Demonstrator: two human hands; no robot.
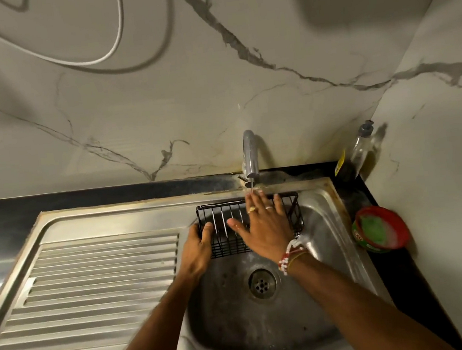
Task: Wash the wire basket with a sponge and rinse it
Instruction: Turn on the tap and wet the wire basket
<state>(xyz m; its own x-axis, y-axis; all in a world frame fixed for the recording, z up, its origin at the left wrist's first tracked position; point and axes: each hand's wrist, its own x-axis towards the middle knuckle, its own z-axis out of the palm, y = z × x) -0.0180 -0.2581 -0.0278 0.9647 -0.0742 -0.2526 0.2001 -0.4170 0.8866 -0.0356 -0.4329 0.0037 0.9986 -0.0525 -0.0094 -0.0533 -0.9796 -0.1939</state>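
Observation:
A black wire basket (225,241) is held over the steel sink bowl (327,238), under the tap (250,155). My left hand (199,246) grips the basket's left end, thumb on the wire. My right hand (263,225) lies flat on the basket with straight, spread fingers, its fingertips under a thin stream of water from the tap. No sponge is in view.
A ribbed steel drainboard (99,285) lies to the left of the bowl, whose drain (262,284) sits below the basket. A red tub of green dish soap (379,229) stands on the black counter at right, with a pump bottle (361,147) in the back corner.

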